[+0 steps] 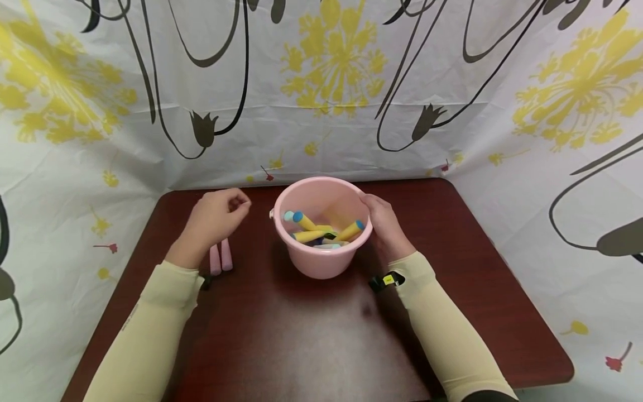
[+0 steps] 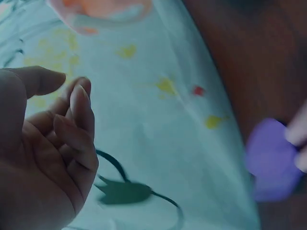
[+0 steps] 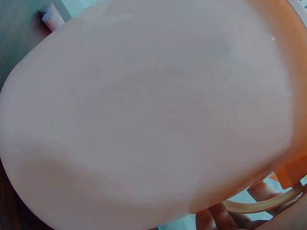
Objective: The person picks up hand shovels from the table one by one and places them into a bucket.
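Note:
A pink bucket (image 1: 321, 259) stands at the middle of the dark red table (image 1: 301, 340). Inside lie several yellow sticks with blue ends (image 1: 306, 223). My right hand (image 1: 384, 220) grips the bucket's right side at the rim. In the right wrist view the bucket wall (image 3: 144, 110) fills the frame, with my fingers (image 3: 225, 221) at its lower edge. My left hand (image 1: 228, 209) hovers left of the bucket, fingers loosely curled and holding nothing (image 2: 62, 129). Two pink sticks (image 1: 221, 258) lie side by side on the table below that wrist.
A white cloth with yellow flowers and black stems (image 1: 326, 84) hangs behind and drapes round both sides of the table. The table's front edge runs close to my forearms. A blurred purple shape (image 2: 271, 165) shows at the right of the left wrist view.

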Action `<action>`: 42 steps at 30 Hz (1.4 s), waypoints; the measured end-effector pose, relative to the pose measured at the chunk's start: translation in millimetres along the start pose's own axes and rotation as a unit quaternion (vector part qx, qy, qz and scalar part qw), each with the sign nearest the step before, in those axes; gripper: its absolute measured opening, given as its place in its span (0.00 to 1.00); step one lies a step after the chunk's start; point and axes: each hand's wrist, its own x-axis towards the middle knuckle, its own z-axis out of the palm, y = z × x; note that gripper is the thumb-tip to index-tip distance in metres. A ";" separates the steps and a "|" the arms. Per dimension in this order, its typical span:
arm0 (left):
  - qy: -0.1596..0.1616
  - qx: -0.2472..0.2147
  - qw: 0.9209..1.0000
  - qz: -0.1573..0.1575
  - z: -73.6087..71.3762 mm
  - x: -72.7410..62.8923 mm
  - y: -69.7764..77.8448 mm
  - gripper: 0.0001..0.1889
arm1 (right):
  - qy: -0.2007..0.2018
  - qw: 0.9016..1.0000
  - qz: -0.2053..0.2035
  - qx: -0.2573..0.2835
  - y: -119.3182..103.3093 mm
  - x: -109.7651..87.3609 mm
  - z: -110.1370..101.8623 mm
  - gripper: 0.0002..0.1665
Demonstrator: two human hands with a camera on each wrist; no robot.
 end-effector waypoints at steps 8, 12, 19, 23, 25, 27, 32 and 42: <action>-0.033 0.071 0.993 -0.093 16.2 -26.6 -56.0 0.15 | 0.006 1.000 0.000 -0.014 -0.4 -0.5 0.4 0.32; -0.048 0.077 0.988 -0.128 30.7 -36.9 -71.3 0.18 | 0.003 1.000 -0.003 -0.009 0.5 -0.6 1.0 0.32; -0.084 0.095 0.975 -0.183 51.2 -41.3 -80.3 0.22 | 0.004 1.000 -0.006 0.000 1.8 -0.1 0.4 0.32; -0.101 0.114 0.966 -0.208 57.7 -41.4 -81.5 0.24 | 0.003 1.000 -0.012 -0.007 0.4 -0.4 0.4 0.33; -0.104 0.120 0.964 -0.215 60.0 -42.0 -82.3 0.25 | 0.003 1.000 -0.014 -0.012 0.2 -0.3 0.5 0.33; -0.108 0.124 0.961 -0.221 62.0 -42.6 -83.3 0.25 | 0.003 1.000 -0.014 -0.014 0.2 0.1 0.6 0.34; -0.111 0.125 0.960 -0.225 64.1 -45.0 -83.3 0.25 | 0.007 1.000 -0.013 -0.008 0.2 0.4 1.9 0.34; -0.107 0.129 0.960 -0.226 68.3 -48.5 -84.4 0.22 | 0.005 1.000 -0.013 -0.008 1.0 -0.2 0.9 0.34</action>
